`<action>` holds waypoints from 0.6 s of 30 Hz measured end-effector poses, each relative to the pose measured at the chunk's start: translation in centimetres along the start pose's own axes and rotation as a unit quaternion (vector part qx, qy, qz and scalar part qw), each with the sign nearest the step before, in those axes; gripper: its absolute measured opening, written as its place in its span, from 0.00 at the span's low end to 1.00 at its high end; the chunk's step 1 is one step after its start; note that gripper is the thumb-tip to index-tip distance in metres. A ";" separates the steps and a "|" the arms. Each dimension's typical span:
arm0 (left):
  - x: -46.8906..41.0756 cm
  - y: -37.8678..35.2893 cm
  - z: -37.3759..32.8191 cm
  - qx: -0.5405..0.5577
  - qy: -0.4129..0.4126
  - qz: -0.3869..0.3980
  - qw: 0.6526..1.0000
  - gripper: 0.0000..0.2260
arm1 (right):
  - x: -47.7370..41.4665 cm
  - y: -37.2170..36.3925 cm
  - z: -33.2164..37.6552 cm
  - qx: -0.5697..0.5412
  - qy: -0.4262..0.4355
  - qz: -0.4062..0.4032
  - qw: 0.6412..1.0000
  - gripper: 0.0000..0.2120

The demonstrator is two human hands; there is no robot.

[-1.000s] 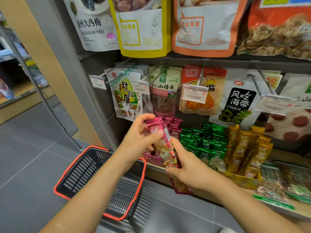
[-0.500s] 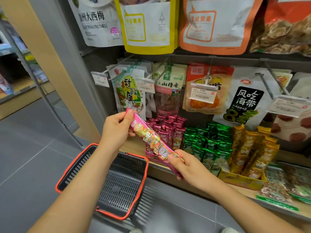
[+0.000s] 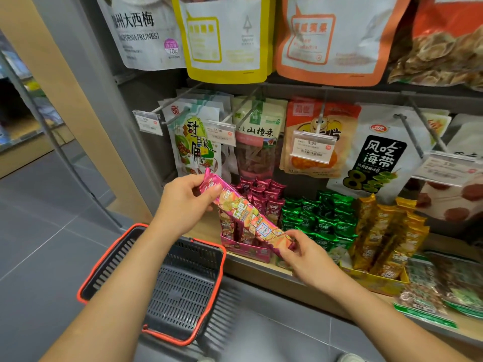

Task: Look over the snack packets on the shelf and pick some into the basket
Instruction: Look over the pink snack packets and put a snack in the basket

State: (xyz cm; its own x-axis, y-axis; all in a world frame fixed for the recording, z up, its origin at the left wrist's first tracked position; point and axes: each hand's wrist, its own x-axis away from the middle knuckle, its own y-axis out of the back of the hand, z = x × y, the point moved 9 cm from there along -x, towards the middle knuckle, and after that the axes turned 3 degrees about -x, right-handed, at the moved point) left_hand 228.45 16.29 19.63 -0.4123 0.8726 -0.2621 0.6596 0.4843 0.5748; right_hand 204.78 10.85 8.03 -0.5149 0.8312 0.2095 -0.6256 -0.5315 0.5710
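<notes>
A long pink snack packet (image 3: 245,214) is held slanted in front of the shelf, upper end left, lower end right. My left hand (image 3: 184,202) pinches its upper end and my right hand (image 3: 304,254) pinches its lower end. Behind it a pink display box (image 3: 248,250) holds more of the same pink packets upright. A dark grey basket with a red rim (image 3: 183,280) stands on the floor below my left forearm, with nothing visible inside it.
Green packets (image 3: 318,218) and golden packets (image 3: 386,236) stand to the right on the wooden shelf (image 3: 261,267). Hanging bags on pegs with price tags (image 3: 312,147) fill the rows above. Flat green packs (image 3: 439,291) lie far right. Grey tiled floor (image 3: 39,244) spreads left.
The pink packet went from nearly upright to slanted and stretched out between both hands. My left hand moved up and left with its top end; the view shifted slightly closer.
</notes>
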 end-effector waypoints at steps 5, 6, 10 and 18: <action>-0.2 -1.3 -2.2 -0.084 -0.123 -0.055 0.987 0.08 | 0.1 3.7 1.5 0.094 0.040 -0.058 0.993 0.18; -0.1 -2.0 -2.5 -0.092 -0.134 -0.053 0.985 0.11 | 0.0 4.6 1.8 0.102 0.046 -0.067 0.991 0.15; 0.5 -5.0 -3.3 -0.083 -0.165 -0.015 0.983 0.15 | -1.0 6.7 3.1 0.133 0.064 -0.066 0.987 0.10; 1.4 -11.0 -2.9 -0.160 -0.210 0.057 0.963 0.18 | -7.0 8.2 4.2 0.173 0.077 -0.093 0.977 0.14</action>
State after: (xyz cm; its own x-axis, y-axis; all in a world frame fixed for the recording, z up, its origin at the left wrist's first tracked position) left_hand 218.75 12.01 15.15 -0.0124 0.9005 -0.4346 0.4300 0.3972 0.8108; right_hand 205.71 1.37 14.53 -0.5096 0.8599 -0.0305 -0.4952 -0.2641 0.8277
